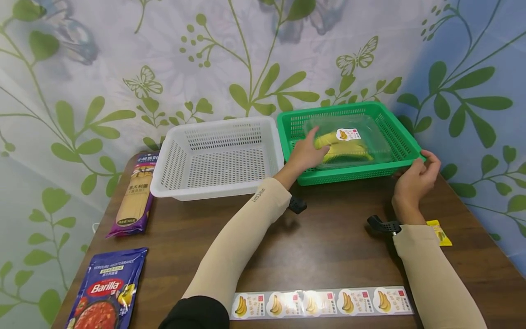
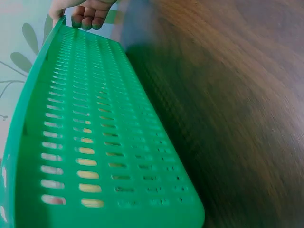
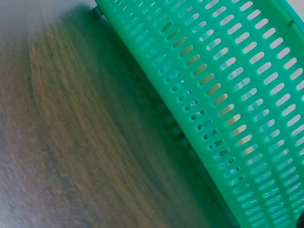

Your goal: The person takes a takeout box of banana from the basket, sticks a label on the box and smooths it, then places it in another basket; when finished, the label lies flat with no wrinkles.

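Note:
A clear plastic box [image 1: 380,141] holding yellow bananas [image 1: 347,151] lies inside the green basket [image 1: 304,180], with a banana label [image 1: 348,134] on its lid. My left hand [image 1: 305,153] reaches over the basket's near left side, index finger and thumb spread straight at the left end of the box; its other fingers are hidden. At the right front corner, my right hand [image 1: 417,178] grips the basket's rim, fingers curled round it. The left wrist view shows this hand [image 2: 92,12] at the far end of the slotted green wall.
A white basket [image 1: 213,189] stands left of the green one. A pasta packet [image 1: 133,196] and a blue Barilla pouch [image 1: 107,288] lie at the left. A strip of banana labels [image 1: 322,303] lies along the front; a small yellow packet [image 1: 440,233] is beside the right forearm.

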A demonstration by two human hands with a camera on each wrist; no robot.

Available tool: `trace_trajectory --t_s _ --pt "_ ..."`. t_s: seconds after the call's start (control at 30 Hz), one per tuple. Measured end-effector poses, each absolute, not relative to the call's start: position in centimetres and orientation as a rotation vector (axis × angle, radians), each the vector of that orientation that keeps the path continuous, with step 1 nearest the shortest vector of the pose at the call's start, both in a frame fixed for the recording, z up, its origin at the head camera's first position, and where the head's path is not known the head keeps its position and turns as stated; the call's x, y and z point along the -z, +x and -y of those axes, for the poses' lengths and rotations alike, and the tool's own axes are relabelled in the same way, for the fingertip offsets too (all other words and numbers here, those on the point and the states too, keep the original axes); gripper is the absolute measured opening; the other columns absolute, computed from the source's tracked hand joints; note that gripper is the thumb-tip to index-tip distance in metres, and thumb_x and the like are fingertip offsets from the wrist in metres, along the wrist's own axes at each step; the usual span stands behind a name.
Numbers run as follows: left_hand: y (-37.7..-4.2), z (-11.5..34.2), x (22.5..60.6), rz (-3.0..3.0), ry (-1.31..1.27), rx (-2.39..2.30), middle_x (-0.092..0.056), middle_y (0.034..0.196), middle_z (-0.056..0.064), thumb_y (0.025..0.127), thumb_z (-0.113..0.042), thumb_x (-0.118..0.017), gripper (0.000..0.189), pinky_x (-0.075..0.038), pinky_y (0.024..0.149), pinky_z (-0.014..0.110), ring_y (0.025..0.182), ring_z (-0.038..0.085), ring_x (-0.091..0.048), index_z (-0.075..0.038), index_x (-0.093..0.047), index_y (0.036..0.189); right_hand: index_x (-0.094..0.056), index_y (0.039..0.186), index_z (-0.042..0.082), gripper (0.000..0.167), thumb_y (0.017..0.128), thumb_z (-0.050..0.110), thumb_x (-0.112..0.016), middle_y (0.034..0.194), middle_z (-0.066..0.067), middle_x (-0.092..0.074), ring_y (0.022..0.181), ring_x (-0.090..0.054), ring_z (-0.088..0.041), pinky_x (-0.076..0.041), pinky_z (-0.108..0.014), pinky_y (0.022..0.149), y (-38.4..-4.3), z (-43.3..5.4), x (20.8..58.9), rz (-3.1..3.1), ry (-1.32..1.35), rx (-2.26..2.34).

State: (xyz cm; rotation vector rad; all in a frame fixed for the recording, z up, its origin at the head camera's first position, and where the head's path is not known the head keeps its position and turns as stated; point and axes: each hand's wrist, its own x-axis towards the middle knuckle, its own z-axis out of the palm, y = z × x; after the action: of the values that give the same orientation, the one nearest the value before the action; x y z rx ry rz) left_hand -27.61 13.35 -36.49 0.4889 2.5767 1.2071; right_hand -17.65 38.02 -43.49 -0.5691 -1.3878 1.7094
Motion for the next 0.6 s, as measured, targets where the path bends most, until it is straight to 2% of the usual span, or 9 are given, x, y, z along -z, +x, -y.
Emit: trace_trajectory --t_s 0.03,0.13,0.2,0.23,0.33,0.4,0.47,0.53,0.6 --pt "-27.6 -13.5 36.5 -2.571 0.484 -1.199 -0.053 0.146 0.016 0.105 -0.037 -0.057 0.069 -0.048 0.076 0.037 0.105 0.03 -0.062 -0.028 -0.023 0.164 -0.057 0.133 0.014 0.03 0.105 0.016 -0.045 0.089 -0.006 -0.053 0.054 -0.048 -0.018 -0.046 -0.022 0.05 -17.6 -38.0 43.5 1.385 -0.568 -1.712" --pt "-27.7 -13.8 36.8 -2.58 0.452 -1.16 -0.054 0.146 0.014 0.106 -0.035 -0.055 0.067 -0.047 0.071 0.035 0.099 0.029 -0.062 -0.029 -0.022 0.164 -0.058 0.132 0.014 0.03 0.105 0.016 -0.045 0.089 -0.005 -0.052 0.054 -0.048 -0.018 -0.046 -0.022 0.05 -17.6 -38.0 43.5 1.389 -0.571 -1.703" --pt "-27.9 -14.1 37.0 -2.576 0.444 -1.138 -0.064 0.131 0.014 0.106 -0.033 -0.054 0.067 -0.045 0.062 0.032 0.08 0.023 -0.06 -0.029 -0.021 0.164 -0.058 0.132 0.015 0.03 0.105 0.016 -0.045 0.087 -0.005 -0.051 0.054 -0.048 -0.017 -0.046 -0.022 0.05 -17.6 -38.1 43.6 1.391 -0.574 -1.7" --pt "-28.0 -14.2 37.2 -2.569 0.44 -1.128 -0.068 0.12 0.014 0.107 -0.032 -0.053 0.067 -0.043 0.056 0.03 0.067 0.02 -0.054 -0.029 -0.02 0.165 -0.058 0.132 0.015 0.03 0.105 0.016 -0.045 0.086 -0.005 -0.051 0.054 -0.048 -0.017 -0.046 -0.022 0.05 -17.6 -38.1 43.6 1.393 -0.575 -1.698" --pt "-28.1 -14.4 37.4 -2.547 0.439 -1.095 -0.07 0.097 0.014 0.108 -0.03 -0.05 0.068 -0.036 0.047 0.028 0.045 0.014 -0.035 -0.027 -0.015 0.166 -0.058 0.132 0.015 0.029 0.106 0.017 -0.045 0.084 -0.006 -0.049 0.054 -0.048 -0.018 -0.047 -0.022 0.05 -17.6 -38.3 43.7 1.389 -0.575 -1.7" --pt "-28.0 -14.5 37.4 -2.555 0.45 -1.077 -0.071 0.107 0.014 0.108 -0.03 -0.049 0.068 -0.038 0.048 0.028 0.045 0.014 -0.036 -0.024 -0.014 0.166 -0.058 0.132 0.015 0.029 0.106 0.017 -0.046 0.082 -0.006 -0.048 0.053 -0.048 -0.019 -0.046 -0.022 0.05 -17.6 -38.4 43.8 1.385 -0.571 -1.693" --pt "-27.8 -14.4 37.4 -2.59 0.463 -1.07 -0.065 0.131 0.013 0.108 -0.029 -0.05 0.067 -0.047 0.06 0.03 0.06 0.015 -0.052 -0.019 -0.017 0.165 -0.059 0.132 0.015 0.029 0.106 0.018 -0.047 0.082 -0.006 -0.048 0.053 -0.048 -0.019 -0.046 -0.022 0.05 -17.6 -38.5 43.9 1.383 -0.569 -1.683" --pt "-27.7 -14.4 37.3 -2.644 0.461 -1.058 -0.051 0.152 0.011 0.107 -0.029 -0.052 0.066 -0.053 0.084 0.032 0.097 0.019 -0.065 -0.015 -0.022 0.164 -0.058 0.132 0.015 0.029 0.106 0.018 -0.047 0.082 -0.006 -0.049 0.054 -0.048 -0.019 -0.046 -0.022 0.051 -17.7 -38.4 43.9 1.388 -0.565 -1.685" --pt "-27.6 -14.3 37.3 -2.701 0.462 -1.052 -0.039 0.16 0.012 0.106 -0.027 -0.055 0.064 -0.045 0.105 0.038 0.133 0.026 -0.052 -0.013 -0.029 0.162 -0.058 0.133 0.016 0.029 0.106 0.019 -0.047 0.083 -0.006 -0.05 0.055 -0.049 -0.019 -0.047 -0.022 0.051 -17.6 -38.4 43.9 1.398 -0.566 -1.691"
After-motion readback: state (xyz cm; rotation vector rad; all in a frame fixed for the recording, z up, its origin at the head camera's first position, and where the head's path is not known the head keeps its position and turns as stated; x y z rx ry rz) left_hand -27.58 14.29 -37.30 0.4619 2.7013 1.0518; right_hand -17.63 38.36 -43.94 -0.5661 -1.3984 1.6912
